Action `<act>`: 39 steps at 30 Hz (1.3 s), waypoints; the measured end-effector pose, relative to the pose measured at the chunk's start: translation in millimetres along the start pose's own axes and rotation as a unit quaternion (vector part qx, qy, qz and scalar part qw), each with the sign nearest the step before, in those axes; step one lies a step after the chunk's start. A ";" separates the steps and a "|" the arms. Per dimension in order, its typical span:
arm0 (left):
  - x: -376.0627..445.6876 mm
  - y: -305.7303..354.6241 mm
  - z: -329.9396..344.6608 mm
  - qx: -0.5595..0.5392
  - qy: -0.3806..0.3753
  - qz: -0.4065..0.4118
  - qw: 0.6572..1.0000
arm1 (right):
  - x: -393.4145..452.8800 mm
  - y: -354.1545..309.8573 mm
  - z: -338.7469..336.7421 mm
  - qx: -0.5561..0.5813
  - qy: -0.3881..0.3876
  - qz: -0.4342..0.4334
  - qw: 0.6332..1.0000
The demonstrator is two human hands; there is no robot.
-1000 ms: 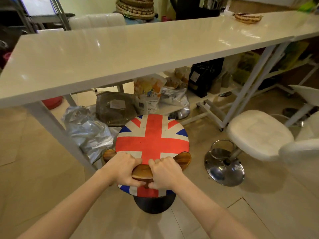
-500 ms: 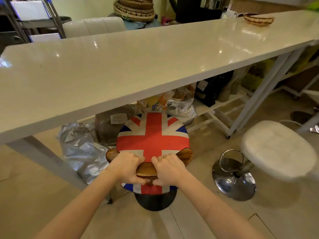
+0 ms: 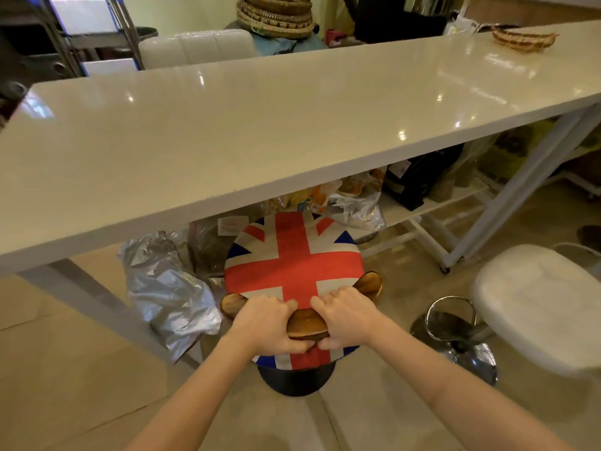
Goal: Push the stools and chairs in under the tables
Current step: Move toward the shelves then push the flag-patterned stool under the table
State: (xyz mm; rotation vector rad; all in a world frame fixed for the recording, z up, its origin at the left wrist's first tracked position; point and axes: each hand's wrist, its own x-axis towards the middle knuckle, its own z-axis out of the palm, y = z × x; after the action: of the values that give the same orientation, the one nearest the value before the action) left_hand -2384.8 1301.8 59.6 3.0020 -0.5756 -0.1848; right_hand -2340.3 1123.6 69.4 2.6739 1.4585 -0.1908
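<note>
A round stool with a Union Jack seat (image 3: 292, 265) and a low wooden backrest (image 3: 307, 323) stands on a black base at the near edge of a long white table (image 3: 260, 125). The far rim of its seat sits just under the tabletop edge. My left hand (image 3: 266, 323) and my right hand (image 3: 346, 315) grip the wooden backrest side by side, fingers curled over it. A white padded stool (image 3: 536, 304) on a chrome base (image 3: 455, 340) stands to the right, out in front of the table.
Silver foil bags (image 3: 169, 294) and other packets lie on the floor under the table, right behind the flag stool. A white table leg (image 3: 81, 304) slants at the left, and more white legs (image 3: 520, 196) with a low shelf stand at the right. A woven basket (image 3: 523, 39) rests on the tabletop.
The flag stool has slid forward towards the table; its far rim now reaches under the tabletop edge. Both hands have kept their grip on the backrest, and the view has moved closer.
</note>
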 end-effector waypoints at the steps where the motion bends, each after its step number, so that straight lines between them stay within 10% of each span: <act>1: 1.6 6.0 0.4 0.001 -0.002 -0.014 1.000 | -1.7 5.7 0.7 -0.001 -0.003 -0.011 1.000; 26: 27.3 65.6 1.5 -0.033 0.052 -0.137 0.989 | -15.1 69.3 -3.0 -0.029 -0.001 -0.147 0.989; 39: 35.2 62.2 -23.8 0.005 -0.096 -0.109 0.989 | -37.7 63.6 2.2 0.059 0.068 -0.089 0.992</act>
State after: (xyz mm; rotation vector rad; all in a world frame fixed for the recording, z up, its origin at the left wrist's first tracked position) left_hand -2371.8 1232.4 85.9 3.0732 -0.2596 -0.4895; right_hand -2307.1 1057.6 74.2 2.6945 1.7816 -0.1123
